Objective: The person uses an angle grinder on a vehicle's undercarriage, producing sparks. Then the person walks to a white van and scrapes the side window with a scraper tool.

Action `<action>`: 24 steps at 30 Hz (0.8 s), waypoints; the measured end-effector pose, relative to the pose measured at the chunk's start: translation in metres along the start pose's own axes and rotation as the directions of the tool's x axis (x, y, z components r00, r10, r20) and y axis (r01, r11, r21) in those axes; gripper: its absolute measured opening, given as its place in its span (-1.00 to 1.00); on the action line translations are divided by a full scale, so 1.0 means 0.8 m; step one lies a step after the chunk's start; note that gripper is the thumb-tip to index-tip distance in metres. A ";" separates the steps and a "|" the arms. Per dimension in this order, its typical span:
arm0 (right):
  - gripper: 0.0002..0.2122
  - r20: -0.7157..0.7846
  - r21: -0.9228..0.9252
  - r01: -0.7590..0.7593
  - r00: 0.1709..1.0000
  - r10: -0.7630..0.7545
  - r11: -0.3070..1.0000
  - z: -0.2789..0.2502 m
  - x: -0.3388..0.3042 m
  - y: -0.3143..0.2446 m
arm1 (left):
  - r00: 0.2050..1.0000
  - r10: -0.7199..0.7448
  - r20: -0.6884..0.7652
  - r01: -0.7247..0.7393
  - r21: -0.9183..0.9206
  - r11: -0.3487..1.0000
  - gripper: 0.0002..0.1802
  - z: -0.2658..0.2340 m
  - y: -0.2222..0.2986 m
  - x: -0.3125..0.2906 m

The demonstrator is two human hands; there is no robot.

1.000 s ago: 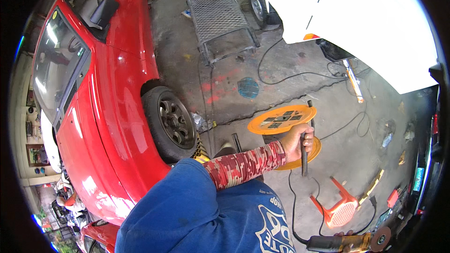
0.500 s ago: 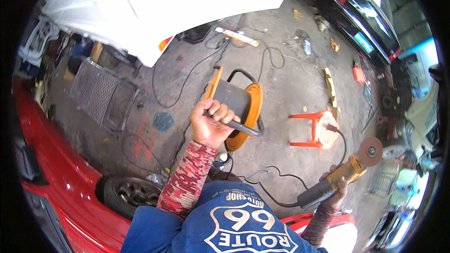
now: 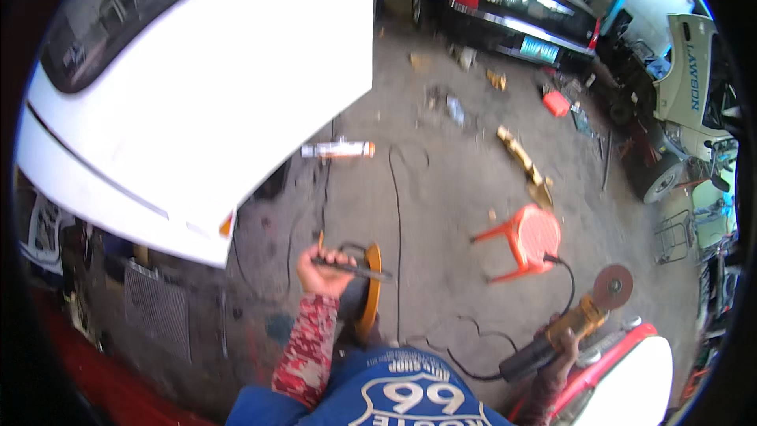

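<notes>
Grey floor (image 3: 449,166); left fingers (image 3: 340,256) curled round handle (image 3: 369,272).

Left hand (image 3: 323,270): left of the orange plastic stool (image 3: 539,235) and nearer the body, fingers curled into a grip, wrist bare.
Left forearm (image 3: 306,351): reaching forward, well left of the stool, in a red camouflage sleeve.
Right hand (image 3: 565,345): on the stool's near side, slightly to its right, fingers wrapped, partly hidden.
Right forearm (image 3: 546,389): nearer side of the stool, slanting forward and rightward, sleeved, dimly seen.
</notes>
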State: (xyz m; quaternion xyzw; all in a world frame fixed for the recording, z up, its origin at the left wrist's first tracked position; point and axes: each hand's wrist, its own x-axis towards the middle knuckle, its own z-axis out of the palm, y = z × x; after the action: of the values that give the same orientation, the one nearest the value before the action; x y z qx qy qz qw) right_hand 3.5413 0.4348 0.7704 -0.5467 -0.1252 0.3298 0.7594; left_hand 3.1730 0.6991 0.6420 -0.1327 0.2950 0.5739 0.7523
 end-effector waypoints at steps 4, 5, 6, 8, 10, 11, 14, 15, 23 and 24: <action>-0.42 0.144 0.149 0.025 0.988 -0.047 0.988 0.033 0.031 0.004 | 0.984 0.003 -0.180 -0.002 0.002 1.000 -0.74 0.043 0.021 0.073; -0.41 0.119 0.122 0.032 0.992 -0.047 0.992 0.038 0.041 0.003 | 0.964 -0.006 -0.265 0.003 -0.013 1.000 -0.75 0.047 0.020 0.090; -0.40 0.129 0.109 0.047 0.990 -0.061 0.993 0.046 0.054 0.002 | 0.961 0.032 -0.273 -0.020 0.047 0.999 -0.77 0.053 0.013 0.111; -0.38 0.142 0.091 0.052 0.988 -0.064 0.994 0.056 0.078 -0.001 | 0.931 0.055 -0.362 -0.027 0.083 0.996 -0.79 0.049 0.001 0.143; -0.37 0.153 0.042 0.023 0.988 -0.029 0.999 0.071 0.110 0.003 | 0.886 0.070 -0.458 -0.013 0.125 0.992 -0.82 0.039 -0.012 0.186; -0.37 0.166 0.027 0.006 0.986 -0.011 1.000 0.079 0.132 0.007 | 0.885 0.078 -0.458 -0.020 0.132 0.991 -0.81 0.035 -0.019 0.212; -0.34 0.233 -0.094 -0.131 0.961 0.150 0.987 0.104 0.219 0.025 | 0.837 0.130 -0.532 -0.045 0.170 0.984 -0.76 0.020 -0.043 0.299; -0.33 0.266 -0.150 -0.197 0.936 0.232 0.969 0.108 0.244 0.026 | 0.851 0.135 -0.507 -0.046 0.185 0.982 -0.75 0.016 -0.047 0.321; -0.26 0.346 -0.448 -0.620 0.544 0.764 0.644 0.173 0.434 0.192 | 0.639 0.245 -0.729 -0.111 0.227 0.968 -0.78 -0.086 -0.108 0.537; -0.26 0.311 -0.474 -0.654 0.502 0.807 0.589 0.179 0.439 0.217 | 0.652 0.222 -0.725 -0.090 0.217 0.972 -0.79 -0.104 -0.109 0.566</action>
State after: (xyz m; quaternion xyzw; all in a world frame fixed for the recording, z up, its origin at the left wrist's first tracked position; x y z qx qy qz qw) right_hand 3.6631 0.7975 0.6050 -0.5487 -0.1171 0.7283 0.3934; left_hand 3.3062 0.9829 0.2942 -0.2679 0.6318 0.5066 0.5220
